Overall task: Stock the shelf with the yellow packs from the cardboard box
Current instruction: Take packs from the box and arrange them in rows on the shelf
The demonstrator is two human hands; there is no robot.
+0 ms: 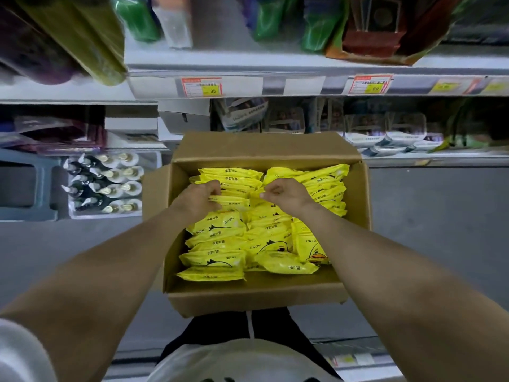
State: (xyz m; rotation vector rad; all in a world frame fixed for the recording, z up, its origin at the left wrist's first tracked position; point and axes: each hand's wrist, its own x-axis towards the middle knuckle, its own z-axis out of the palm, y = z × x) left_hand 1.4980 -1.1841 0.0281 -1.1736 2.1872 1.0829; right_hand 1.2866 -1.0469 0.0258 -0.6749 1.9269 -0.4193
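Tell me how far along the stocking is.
Early. Done: little; the box is nearly full, bare only at its near end. In hand: the left hand grips packs in the far row; the right hand curls beside it, grip unclear. Left: almost every pack.

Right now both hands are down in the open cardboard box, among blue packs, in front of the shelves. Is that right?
Not quite. The head view shows that the packs are yellow, not blue. The rest stands: the left hand and the right hand are both down in the open cardboard box, in front of the shelves.
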